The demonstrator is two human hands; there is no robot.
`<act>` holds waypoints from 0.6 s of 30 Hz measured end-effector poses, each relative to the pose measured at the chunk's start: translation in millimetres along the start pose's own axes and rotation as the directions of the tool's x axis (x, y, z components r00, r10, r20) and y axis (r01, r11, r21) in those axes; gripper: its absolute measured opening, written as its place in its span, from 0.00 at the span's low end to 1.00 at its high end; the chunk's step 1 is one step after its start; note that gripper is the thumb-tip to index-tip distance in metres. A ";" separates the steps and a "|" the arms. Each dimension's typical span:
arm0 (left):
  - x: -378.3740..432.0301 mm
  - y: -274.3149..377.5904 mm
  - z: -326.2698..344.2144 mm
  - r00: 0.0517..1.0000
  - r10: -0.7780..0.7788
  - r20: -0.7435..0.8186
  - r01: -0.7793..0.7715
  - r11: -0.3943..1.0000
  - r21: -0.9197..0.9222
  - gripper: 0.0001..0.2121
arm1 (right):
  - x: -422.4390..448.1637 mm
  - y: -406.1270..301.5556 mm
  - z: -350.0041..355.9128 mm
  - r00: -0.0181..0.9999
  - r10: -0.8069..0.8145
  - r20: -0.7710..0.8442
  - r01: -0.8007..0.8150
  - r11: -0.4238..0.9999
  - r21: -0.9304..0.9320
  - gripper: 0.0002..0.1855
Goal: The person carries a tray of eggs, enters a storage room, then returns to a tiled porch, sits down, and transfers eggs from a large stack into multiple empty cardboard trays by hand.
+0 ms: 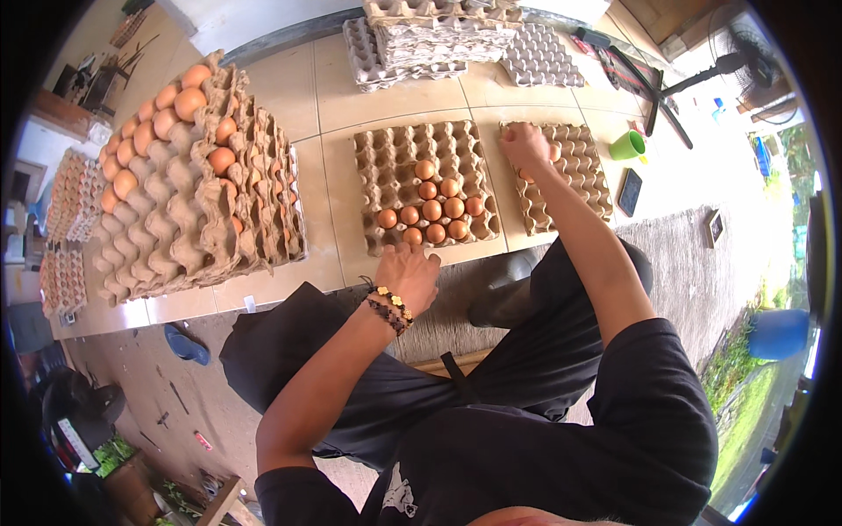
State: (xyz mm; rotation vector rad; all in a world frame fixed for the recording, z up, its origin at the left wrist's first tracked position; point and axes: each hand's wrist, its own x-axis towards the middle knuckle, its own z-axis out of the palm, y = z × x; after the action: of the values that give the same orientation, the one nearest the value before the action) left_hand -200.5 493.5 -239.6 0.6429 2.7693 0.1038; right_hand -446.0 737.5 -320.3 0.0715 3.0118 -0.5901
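Observation:
In front of me a brown pulp egg tray (389,148) carries several brown eggs (431,210), grouped towards its near half. My left hand (406,273), with bracelets at the wrist, is at this tray's front edge, fingers curled beside the nearest eggs. Whether it grips anything is hidden by the back of the hand. Over the left part of a second brown tray (579,174) my right hand (526,148) is bent with its fingers turned under, so what they touch is out of sight. Two brown eggs (554,152) show beside that hand in the tray.
A tall stack of egg trays (197,217) with eggs stands at left. Grey empty trays (447,46) are piled at the back. To the right are a green cup (627,145), a phone (630,192) and a fan (750,62). The tiled ledge (322,276) ends before my knees.

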 end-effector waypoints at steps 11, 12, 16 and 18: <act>-23.0 -13.6 -13.8 0.999 -0.045 -0.014 0.044 0.998 -0.037 0.16 | -34.1 -115.8 119.5 0.961 -0.201 0.188 0.216 0.974 -0.064 0.15; -23.3 -13.1 -14.1 0.999 -0.043 -0.012 0.042 0.998 -0.038 0.16 | -33.3 -108.9 121.6 0.970 -0.222 0.101 0.225 0.974 -0.017 0.14; -18.4 -11.2 -21.5 0.998 -0.056 0.033 0.057 0.998 -0.016 0.17 | -16.8 -100.8 80.5 0.989 -0.110 -0.098 0.127 0.974 0.185 0.16; -10.9 -1.7 -24.5 0.999 -0.028 0.028 0.028 1.000 -0.006 0.18 | 5.5 -60.1 50.2 0.989 0.081 -0.120 -0.070 0.993 0.091 0.18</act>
State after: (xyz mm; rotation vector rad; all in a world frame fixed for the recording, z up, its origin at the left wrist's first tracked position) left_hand -199.3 487.1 -213.5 0.5989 2.7486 0.0974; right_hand -452.0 663.1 -344.6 0.2346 3.0842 -0.7353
